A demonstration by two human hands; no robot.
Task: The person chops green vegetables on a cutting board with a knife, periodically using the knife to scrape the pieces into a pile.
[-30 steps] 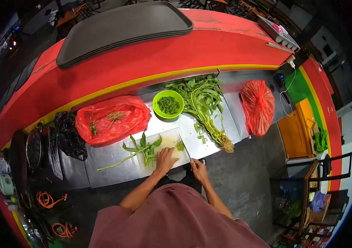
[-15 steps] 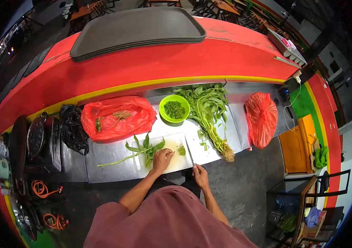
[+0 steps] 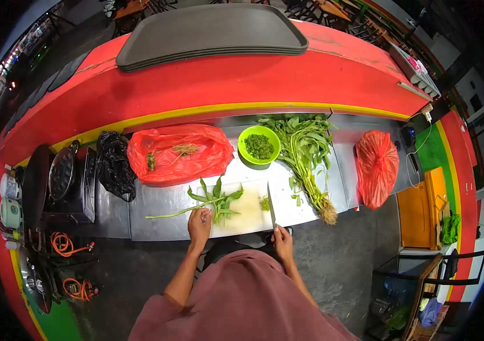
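My right hand [image 3: 282, 240] is closed round the handle of a kitchen knife [image 3: 271, 202], its blade pointing away from me over the right part of a white cutting board [image 3: 249, 219]. By the blade lies a small heap of chopped greens [image 3: 264, 203]. At the board's left side my left hand [image 3: 199, 227] has its fingertips pinched at a leafy green stalk [image 3: 219, 200], whose stem sticks out leftward past the board. A lime-green bowl [image 3: 242, 149] of chopped greens stands behind the board. To its right lies a bunch of leafy greens [image 3: 304, 150] with roots toward me.
An open red plastic bag [image 3: 165, 167] with root ends sits behind the board, beside a black bag [image 3: 114, 165]. A tied red bag [image 3: 376, 169] stands on the right. Stacked trays [image 3: 213, 34] lie on the red ledge [image 3: 225, 79]. A pan lid [image 3: 61, 173] is at left.
My left hand has gone from the small chopped heap leftward to the leafy stalk. The knife stays in my right hand. The whole view has shifted slightly.
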